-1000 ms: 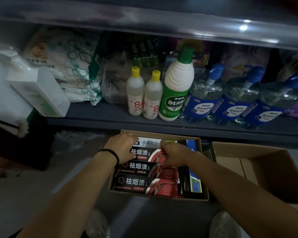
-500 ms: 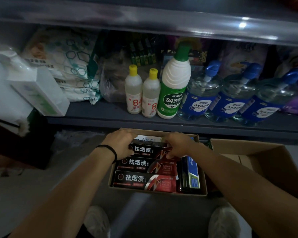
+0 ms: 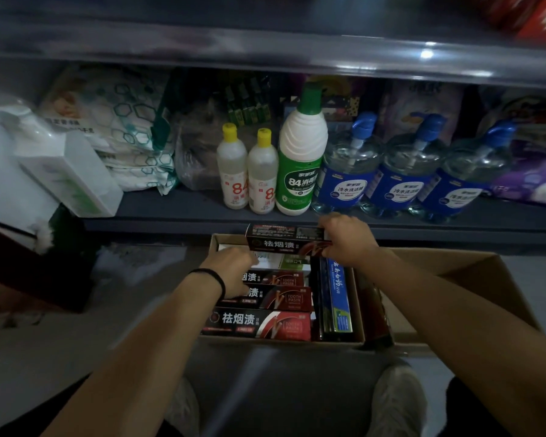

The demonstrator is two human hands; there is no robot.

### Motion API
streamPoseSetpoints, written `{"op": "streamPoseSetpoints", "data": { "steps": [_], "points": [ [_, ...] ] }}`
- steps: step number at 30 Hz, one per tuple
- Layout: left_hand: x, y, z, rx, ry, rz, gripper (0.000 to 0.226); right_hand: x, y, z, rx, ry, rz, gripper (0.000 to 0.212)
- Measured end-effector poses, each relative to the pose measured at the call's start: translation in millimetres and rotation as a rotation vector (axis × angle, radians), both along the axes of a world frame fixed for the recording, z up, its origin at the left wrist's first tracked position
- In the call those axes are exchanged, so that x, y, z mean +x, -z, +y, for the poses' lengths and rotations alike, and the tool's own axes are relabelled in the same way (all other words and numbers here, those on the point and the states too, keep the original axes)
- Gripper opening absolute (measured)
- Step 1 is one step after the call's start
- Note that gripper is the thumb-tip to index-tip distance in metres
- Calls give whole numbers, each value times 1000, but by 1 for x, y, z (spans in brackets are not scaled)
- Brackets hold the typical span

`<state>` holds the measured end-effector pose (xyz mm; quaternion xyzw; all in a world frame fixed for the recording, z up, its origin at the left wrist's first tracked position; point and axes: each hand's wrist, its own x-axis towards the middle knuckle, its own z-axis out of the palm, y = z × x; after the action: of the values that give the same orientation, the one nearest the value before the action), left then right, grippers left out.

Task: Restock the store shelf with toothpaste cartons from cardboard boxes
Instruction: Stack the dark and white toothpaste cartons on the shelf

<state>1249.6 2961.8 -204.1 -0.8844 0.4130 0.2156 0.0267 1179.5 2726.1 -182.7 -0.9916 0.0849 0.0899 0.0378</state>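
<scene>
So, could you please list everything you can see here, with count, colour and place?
Lifted toothpaste carton: one, black and red, above the box's far edge, held by the right hand.
Cartons in box: three black-red lying flat; one white-green behind them; one blue on edge at right.
Cardboard box: one, brown, on the floor below the shelf.
Second cardboard box: one, brown, to its right.
Small bottles: two, white, yellow caps, on the shelf.
Large bottle: one, white-green, beside them.
Pump bottles: three, clear, blue labels, shelf right.
Tissue packs: white-teal, shelf left; count unclear.
Hands: left hand on the cartons in the box; right hand gripping the lifted carton.
</scene>
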Motion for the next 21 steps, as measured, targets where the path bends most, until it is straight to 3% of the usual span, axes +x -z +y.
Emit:
{"op": "streamPoseSetpoints", "data": {
  "steps": [10, 21],
  "points": [
    [-14, 34, -12, 152, -6, 157, 65, -6, 4, -12, 25, 66, -37, 41],
    [-10, 43, -11, 125, -67, 228, 70, -7, 14, -12, 32, 81, 6, 40]
  ]
}}
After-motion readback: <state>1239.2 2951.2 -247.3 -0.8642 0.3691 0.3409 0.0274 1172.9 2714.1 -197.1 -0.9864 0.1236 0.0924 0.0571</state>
